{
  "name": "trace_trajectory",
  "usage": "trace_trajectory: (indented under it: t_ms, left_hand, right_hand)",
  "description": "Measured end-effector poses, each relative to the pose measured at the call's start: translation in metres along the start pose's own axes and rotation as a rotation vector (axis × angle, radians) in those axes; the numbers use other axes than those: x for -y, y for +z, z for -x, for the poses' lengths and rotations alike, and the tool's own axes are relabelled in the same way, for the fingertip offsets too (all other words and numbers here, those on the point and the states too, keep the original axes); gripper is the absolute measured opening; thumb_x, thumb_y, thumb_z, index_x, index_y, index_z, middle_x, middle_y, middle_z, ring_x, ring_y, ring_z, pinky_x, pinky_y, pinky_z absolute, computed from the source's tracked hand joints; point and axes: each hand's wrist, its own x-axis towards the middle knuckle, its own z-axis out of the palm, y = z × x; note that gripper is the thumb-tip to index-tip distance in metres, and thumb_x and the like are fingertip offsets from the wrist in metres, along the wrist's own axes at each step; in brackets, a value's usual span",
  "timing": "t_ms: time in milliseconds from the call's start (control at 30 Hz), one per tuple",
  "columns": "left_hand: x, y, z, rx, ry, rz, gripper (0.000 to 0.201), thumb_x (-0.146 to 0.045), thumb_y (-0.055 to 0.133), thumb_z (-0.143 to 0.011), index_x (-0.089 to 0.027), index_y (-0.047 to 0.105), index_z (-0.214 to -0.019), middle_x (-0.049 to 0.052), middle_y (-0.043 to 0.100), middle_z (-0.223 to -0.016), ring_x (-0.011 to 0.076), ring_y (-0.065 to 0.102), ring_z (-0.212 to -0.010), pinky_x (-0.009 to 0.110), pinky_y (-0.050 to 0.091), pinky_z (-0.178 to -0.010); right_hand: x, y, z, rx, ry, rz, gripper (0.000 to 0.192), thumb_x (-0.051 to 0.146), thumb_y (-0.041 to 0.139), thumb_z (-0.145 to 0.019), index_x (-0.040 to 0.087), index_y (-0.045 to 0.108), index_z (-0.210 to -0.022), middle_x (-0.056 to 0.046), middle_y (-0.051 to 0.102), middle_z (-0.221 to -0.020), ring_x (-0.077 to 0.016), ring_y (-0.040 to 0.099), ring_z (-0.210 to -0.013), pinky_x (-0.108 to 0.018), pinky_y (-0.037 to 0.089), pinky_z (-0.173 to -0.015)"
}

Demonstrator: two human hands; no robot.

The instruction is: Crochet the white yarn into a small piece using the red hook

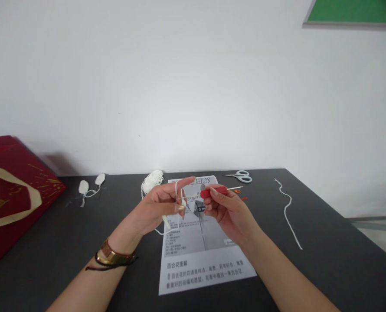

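A dark tabletop [326,260] spans the lower half of the view beneath a white wall [193,86]. At about nine o'clock a red bag [7,199] with gold print rests on the tabletop edge. A printed instruction sheet [202,260] lies at six o'clock, directly under the hands.

Both forearms come up from the bottom edge and meet above the sheet. The left forearm, wearing a gold bangle [113,255] and a dark cord at the wrist, angles up toward one o'clock; the left hand [157,206] is partly closed, forefinger stretched toward the right, thumb and other fingers pinching a strand of white yarn [176,203] that loops over the forefinger and hangs below. The right forearm angles up toward eleven o'clock; the right hand [227,210] is curled closed around the red handle of a crochet hook [217,191], whose metal shaft pokes out toward three o'clock.

Behind the left hand, at twelve o'clock, sits a small bundle of white yarn [152,180]. A loose yarn strand [289,212] snakes at three o'clock. Scissors [241,176] lie at one o'clock, well apart from the hands. Two small white crocheted pieces [90,185] lie at ten o'clock.
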Motion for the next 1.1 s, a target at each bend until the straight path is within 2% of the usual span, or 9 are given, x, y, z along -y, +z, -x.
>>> trace_trajectory:
  t_ms: [500, 700, 800, 967, 1100]
  left_hand:
    - [-0.002, -0.001, 0.005, -0.004, -0.037, -0.016, 0.052, -0.010, 0.068, -0.074, -0.020, 0.060, -0.124, 0.001, 0.059, -0.071, 0.0126, 0.054, -0.063, 0.026, 0.042, -0.062]
    - [-0.001, -0.003, 0.005, -0.014, -0.064, -0.033, 0.051, -0.009, 0.068, -0.073, -0.021, 0.062, -0.122, 0.000, 0.059, -0.071, 0.0122, 0.053, -0.063, 0.026, 0.043, -0.062]
    - [-0.002, -0.003, 0.004, 0.006, -0.067, -0.041, 0.051, -0.008, 0.069, -0.072, -0.021, 0.063, -0.121, -0.001, 0.059, -0.070, 0.0119, 0.054, -0.062, 0.025, 0.044, -0.062]
    - [-0.004, -0.001, 0.003, 0.030, -0.088, -0.061, 0.049, -0.010, 0.070, -0.073, -0.020, 0.063, -0.121, -0.001, 0.060, -0.068, 0.0106, 0.055, -0.061, 0.024, 0.044, -0.062]
    - [-0.003, 0.000, 0.003, 0.050, -0.086, -0.048, 0.048, -0.011, 0.070, -0.074, -0.020, 0.063, -0.121, -0.001, 0.062, -0.068, 0.0101, 0.055, -0.060, 0.024, 0.044, -0.062]
  right_hand:
    - [-0.004, 0.003, 0.006, 0.003, -0.050, 0.034, 0.012, 0.023, 0.076, -0.072, 0.017, 0.072, -0.083, -0.003, 0.074, -0.073, -0.0089, 0.064, -0.055, -0.019, 0.057, -0.055]
    - [-0.005, 0.002, 0.006, 0.007, -0.025, 0.113, 0.012, 0.023, 0.076, -0.072, 0.015, 0.073, -0.081, -0.004, 0.074, -0.071, -0.0103, 0.066, -0.057, -0.020, 0.058, -0.056]
    - [-0.004, 0.001, 0.006, -0.005, -0.075, 0.203, 0.011, 0.024, 0.074, -0.073, 0.016, 0.074, -0.081, -0.004, 0.074, -0.072, -0.0098, 0.065, -0.056, -0.020, 0.056, -0.055]
    - [0.005, -0.004, 0.006, 0.044, -0.250, 0.419, 0.006, 0.021, 0.074, -0.073, 0.018, 0.075, -0.078, -0.001, 0.070, -0.072, -0.0085, 0.058, -0.055, -0.019, 0.049, -0.049]
    - [0.007, -0.006, 0.005, 0.048, -0.241, 0.418, 0.006, 0.020, 0.075, -0.072, 0.019, 0.075, -0.077, -0.002, 0.068, -0.072, -0.0096, 0.056, -0.057, -0.019, 0.047, -0.046]
